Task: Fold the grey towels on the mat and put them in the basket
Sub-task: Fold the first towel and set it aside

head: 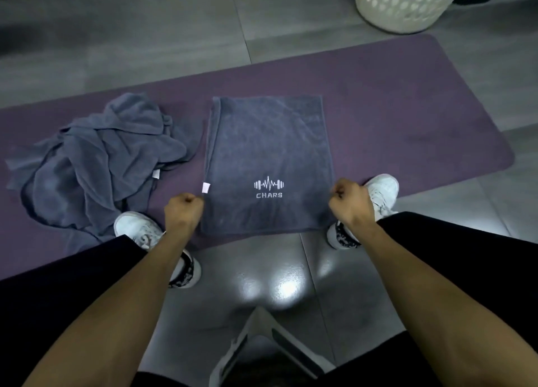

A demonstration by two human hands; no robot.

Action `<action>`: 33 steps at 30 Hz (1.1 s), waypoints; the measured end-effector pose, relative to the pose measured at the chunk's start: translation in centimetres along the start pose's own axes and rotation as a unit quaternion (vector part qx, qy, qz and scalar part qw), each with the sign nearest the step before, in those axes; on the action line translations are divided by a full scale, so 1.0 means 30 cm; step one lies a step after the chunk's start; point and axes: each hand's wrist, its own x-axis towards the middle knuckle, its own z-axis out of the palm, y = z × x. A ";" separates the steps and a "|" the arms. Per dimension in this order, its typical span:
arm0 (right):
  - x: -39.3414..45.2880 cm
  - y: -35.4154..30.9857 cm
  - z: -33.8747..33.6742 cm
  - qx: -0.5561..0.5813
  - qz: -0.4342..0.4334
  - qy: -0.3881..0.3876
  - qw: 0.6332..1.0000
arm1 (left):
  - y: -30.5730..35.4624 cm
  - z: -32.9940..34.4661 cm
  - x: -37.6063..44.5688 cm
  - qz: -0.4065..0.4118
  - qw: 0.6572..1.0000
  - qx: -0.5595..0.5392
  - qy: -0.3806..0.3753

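A grey towel lies flat in the middle of the purple mat, smoothed into a neat upright rectangle whose near edge reaches the mat's near edge. It bears a white barbell-and-pulse logo with the word CHARS near that edge, and a small white tag sticks out at its left edge. The left hand is curled into a fist pinching the towel's near left edge just below the tag; the right hand is likewise curled, pinching the near right edge. A crumpled heap of grey towels sits at the mat's left end, just beside the flat one. The white perforated basket stands on the tiled floor beyond the mat's far right corner. White sneakers rest on the mat's near edge.
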 end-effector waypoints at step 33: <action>1.130 -0.691 0.555 -0.080 -0.239 -0.245 0.936 | 0.510 0.259 1.232 0.332 0.910 0.192 -0.155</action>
